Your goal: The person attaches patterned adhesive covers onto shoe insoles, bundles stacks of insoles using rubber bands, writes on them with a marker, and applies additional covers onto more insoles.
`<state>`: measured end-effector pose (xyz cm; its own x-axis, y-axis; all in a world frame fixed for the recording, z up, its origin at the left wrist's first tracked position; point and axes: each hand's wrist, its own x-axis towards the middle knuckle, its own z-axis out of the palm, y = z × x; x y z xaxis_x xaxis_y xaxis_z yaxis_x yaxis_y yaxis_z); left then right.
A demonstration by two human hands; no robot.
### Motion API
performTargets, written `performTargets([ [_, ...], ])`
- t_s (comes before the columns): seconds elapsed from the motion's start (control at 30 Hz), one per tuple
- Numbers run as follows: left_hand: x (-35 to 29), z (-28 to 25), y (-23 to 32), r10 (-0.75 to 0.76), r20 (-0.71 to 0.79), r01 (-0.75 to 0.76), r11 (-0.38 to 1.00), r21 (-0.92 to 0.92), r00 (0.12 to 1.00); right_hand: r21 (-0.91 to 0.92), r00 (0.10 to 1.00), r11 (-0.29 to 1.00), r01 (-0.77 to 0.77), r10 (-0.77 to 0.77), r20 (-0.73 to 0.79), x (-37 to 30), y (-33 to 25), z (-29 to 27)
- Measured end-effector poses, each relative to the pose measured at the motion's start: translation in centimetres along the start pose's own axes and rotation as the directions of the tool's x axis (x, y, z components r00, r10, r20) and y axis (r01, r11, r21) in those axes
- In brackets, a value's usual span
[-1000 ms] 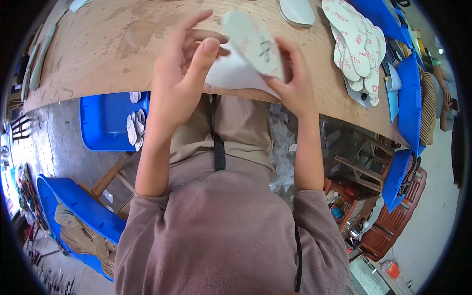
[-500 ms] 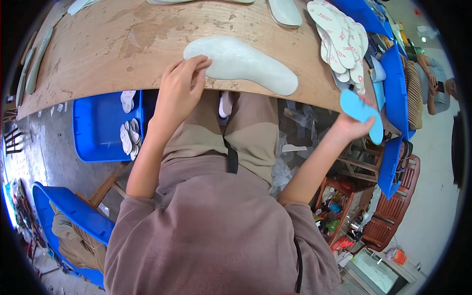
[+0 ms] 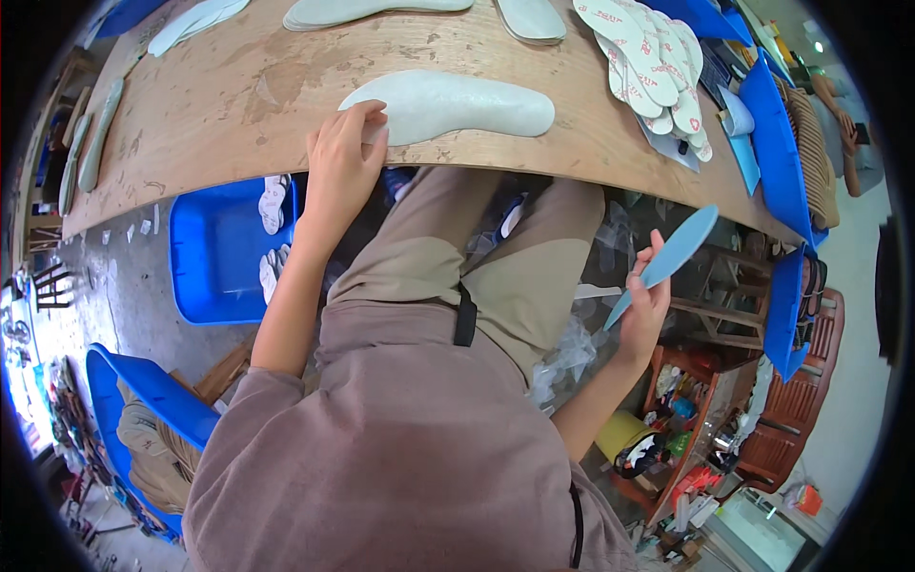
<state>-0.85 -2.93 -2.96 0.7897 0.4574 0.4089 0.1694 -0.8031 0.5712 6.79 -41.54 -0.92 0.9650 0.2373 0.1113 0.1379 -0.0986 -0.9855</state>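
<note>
A white insole (image 3: 467, 100) lies lengthwise on the wooden table near its front edge. My left hand (image 3: 341, 157) is at the insole's left end, fingers curled and pinched on its near edge; the fingertips are partly hidden. Off the table's right front edge, my right hand (image 3: 644, 310) grips a light blue insole (image 3: 681, 245) around its middle. That insole is held up in the air, tilted and seen nearly edge-on.
White insoles with red print (image 3: 658, 67) are heaped at the table's back right. More pale insoles (image 3: 372, 8) lie along the far side and at the left (image 3: 100, 138). A blue bin (image 3: 205, 276) stands below the table at left; another blue bin (image 3: 772, 153) is at right.
My right hand has drawn the blue insole down and inward, turning it edge-on. The white insole's right end has swung away from the table edge, my left hand still at its left end.
</note>
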Motion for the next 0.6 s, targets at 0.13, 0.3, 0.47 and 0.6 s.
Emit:
performTargets([
  [0.13, 0.5, 0.2, -0.7, 0.043, -0.001, -0.043, 0.999, -0.019, 0.999, -0.001, 0.996, 1.0, -0.018, 0.018, 0.09, -1.8, -0.6, 0.6],
  [0.3, 1.2, 0.2, -1.2, 0.059, 0.022, -0.058, 0.997, -0.046, 0.998, 0.059, 0.995, 0.998, -0.02, 0.014, 0.098, -3.5, -1.0, 1.2],
  [0.47, 2.0, 0.0, -1.9, 0.093, 0.075, -0.086, 0.992, -0.093, 0.993, -0.081, 0.988, 0.986, -0.148, 0.144, -0.058, -4.3, -1.1, 1.1],
  [0.6, 2.1, -0.4, -2.1, 0.114, 0.096, -0.106, 0.991, -0.082, 0.989, -0.056, 1.0, 0.998, -0.018, 0.018, -0.002, -3.0, -2.6, 0.7],
])
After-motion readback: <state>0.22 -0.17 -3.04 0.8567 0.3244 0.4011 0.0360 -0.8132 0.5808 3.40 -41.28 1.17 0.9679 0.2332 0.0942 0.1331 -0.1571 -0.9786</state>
